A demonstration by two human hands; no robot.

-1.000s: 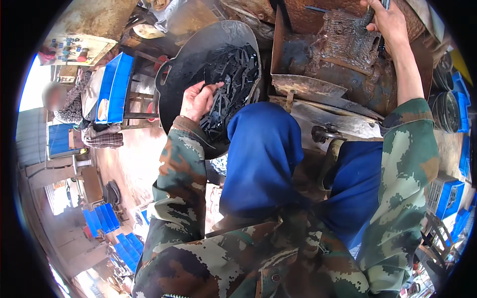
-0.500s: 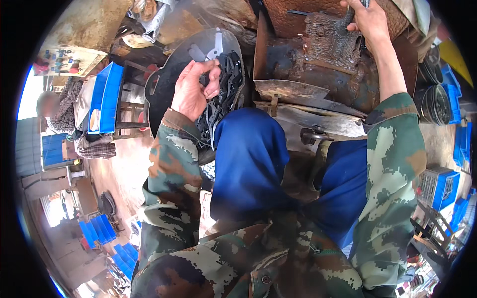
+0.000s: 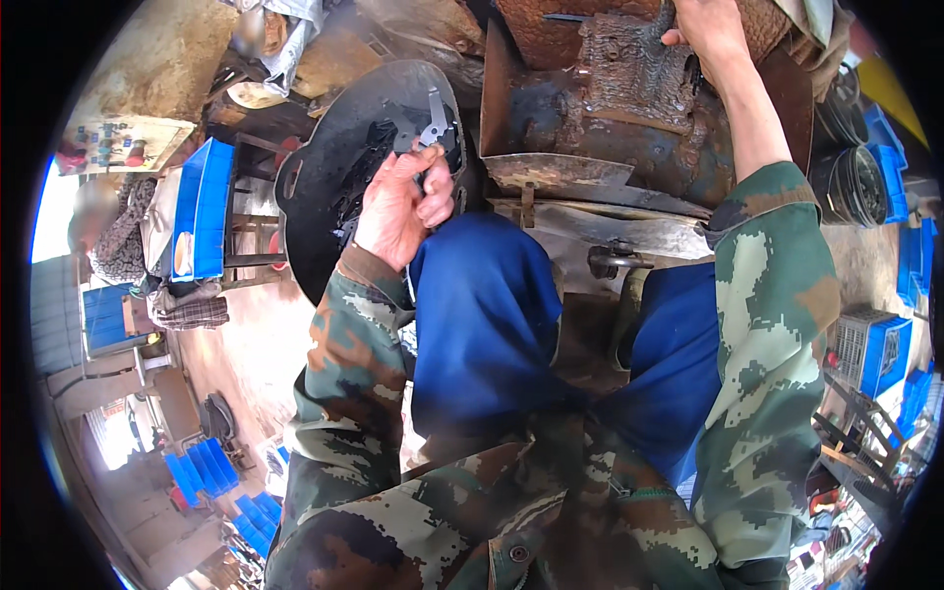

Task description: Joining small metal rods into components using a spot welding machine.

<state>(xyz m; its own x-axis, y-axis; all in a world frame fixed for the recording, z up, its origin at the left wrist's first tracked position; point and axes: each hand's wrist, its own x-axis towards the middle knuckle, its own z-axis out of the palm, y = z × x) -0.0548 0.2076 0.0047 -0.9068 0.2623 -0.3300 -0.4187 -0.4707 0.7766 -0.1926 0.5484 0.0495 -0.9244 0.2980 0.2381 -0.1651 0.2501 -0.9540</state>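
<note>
My left hand point(image 3: 405, 202) is closed, thumb and fingertips pinching the lower end of a flat grey metal piece point(image 3: 434, 118) with a narrow upper arm. It is above the near right side of a black rubber tub point(image 3: 339, 123), where dark thin strips point(image 3: 369, 162) lie. My right hand point(image 3: 713, 34) reaches to the top edge of the picture, beside a crusted, rusty metal block point(image 3: 637, 74) on a machine. Its fingers look curled round something at the block's upper right, which the hand and the picture edge hide.
A rusty sheet-metal guard point(image 3: 560, 172) fronts the machine, close to my blue-covered knees point(image 3: 487, 305). Blue bins point(image 3: 204, 211) stand at the left, near another person point(image 3: 118, 221). Black buckets point(image 3: 854, 197) and a grey crate point(image 3: 865, 344) are at the right.
My left hand has moved right and nearer to me, still with the metal piece. The view has shifted slightly. My right hand stays at the machine, now more cut off by the top edge.
</note>
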